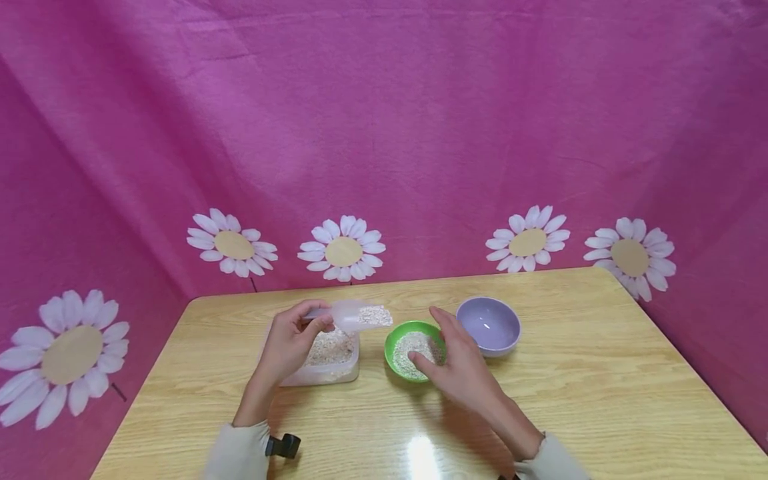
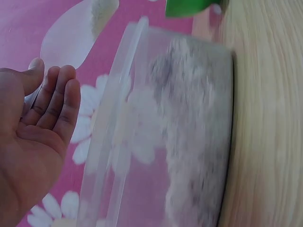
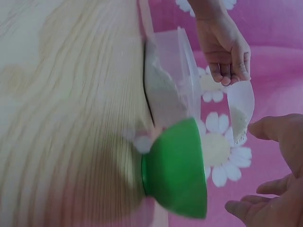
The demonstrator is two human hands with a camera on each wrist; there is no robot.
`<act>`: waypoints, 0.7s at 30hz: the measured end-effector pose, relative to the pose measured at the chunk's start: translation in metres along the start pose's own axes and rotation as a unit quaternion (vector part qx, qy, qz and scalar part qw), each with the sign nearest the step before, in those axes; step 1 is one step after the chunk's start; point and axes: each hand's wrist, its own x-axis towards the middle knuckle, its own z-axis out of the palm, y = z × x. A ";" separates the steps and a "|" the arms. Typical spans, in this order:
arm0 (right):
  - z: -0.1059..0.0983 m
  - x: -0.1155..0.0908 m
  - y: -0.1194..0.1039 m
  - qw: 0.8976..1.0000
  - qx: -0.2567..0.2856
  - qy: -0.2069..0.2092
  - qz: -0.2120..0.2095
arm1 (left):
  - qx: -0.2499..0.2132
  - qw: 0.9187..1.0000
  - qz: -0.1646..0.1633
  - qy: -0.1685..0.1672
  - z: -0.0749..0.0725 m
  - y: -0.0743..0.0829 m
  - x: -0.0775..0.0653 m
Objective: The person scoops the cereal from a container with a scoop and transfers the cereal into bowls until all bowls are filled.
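My left hand (image 1: 289, 345) pinches the handle of a translucent white scoop (image 1: 347, 316), held level above a clear plastic container (image 1: 327, 375). Pale, oat-like flakes (image 1: 375, 315) lie in the scoop's front end, which points right. More of the same fills part of the container (image 2: 189, 123). Pale flakes also lie in the small green bowl (image 1: 391, 365) to the right. Over that bowl's right side, my right hand (image 1: 465, 373) hovers with thumb and fingers spread; in the right wrist view they are apart from the green bowl (image 3: 175, 170) and hold nothing.
A purple bowl (image 1: 489, 323) stands behind the right hand, with nothing visible inside. All sits on a light wood table (image 1: 576, 373). Pink cloth (image 1: 384, 133) with printed daisies hangs behind the table and along its sides.
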 end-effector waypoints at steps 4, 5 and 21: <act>-0.013 -0.003 0.010 1.000 -0.015 0.018 -0.008 | -0.018 1.000 0.005 -0.014 0.018 0.006 0.008; -0.017 -0.004 0.013 1.000 -0.019 0.022 -0.008 | -0.021 1.000 0.006 -0.017 0.023 0.007 0.010; -0.062 -0.018 0.058 0.991 -0.082 0.106 -0.022 | -0.047 0.997 0.024 -0.064 0.091 0.031 0.033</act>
